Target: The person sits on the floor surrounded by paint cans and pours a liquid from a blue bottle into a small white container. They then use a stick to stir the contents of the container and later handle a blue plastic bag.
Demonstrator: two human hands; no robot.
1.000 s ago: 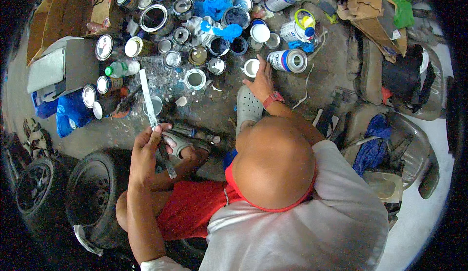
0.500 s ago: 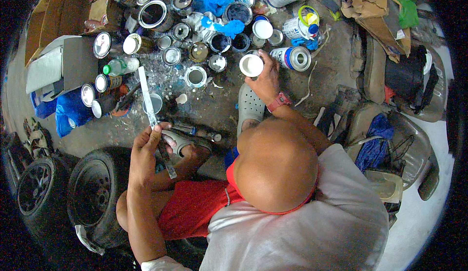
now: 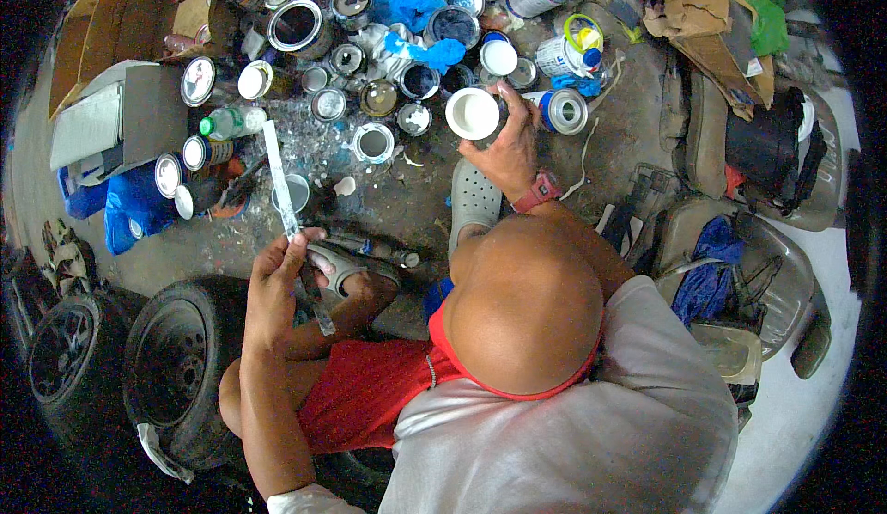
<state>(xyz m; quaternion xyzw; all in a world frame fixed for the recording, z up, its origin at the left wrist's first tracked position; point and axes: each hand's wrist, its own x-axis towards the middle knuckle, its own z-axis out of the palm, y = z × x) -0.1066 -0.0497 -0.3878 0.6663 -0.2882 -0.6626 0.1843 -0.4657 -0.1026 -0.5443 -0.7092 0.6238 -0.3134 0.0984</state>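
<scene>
My left hand (image 3: 280, 272) is closed round the middle of a long, flat mixing stick (image 3: 275, 167) smeared with white. The stick's far end points up and away over the floor, past a small pale cup (image 3: 294, 190). In my right hand (image 3: 511, 149) is a white cup (image 3: 472, 113), gripped from its right side with the fingers round the wall. Its round mouth faces up, and the inside looks white; how full it is I cannot tell. Beyond this cup stand several paint cans, and a can lying on its side (image 3: 565, 112) is just right of my fingers.
Open and lidded cans crowd the far floor, with blue gloves (image 3: 425, 52) among them. A green-capped bottle (image 3: 222, 124) lies at left near a cardboard box (image 3: 152, 112). Car wheels (image 3: 171, 357) stand near left; a plastic chair (image 3: 776, 278) is at right.
My right hand has shifted slightly left with the white cup, which looks a little larger now. My left hand and the stick have hardly moved.
</scene>
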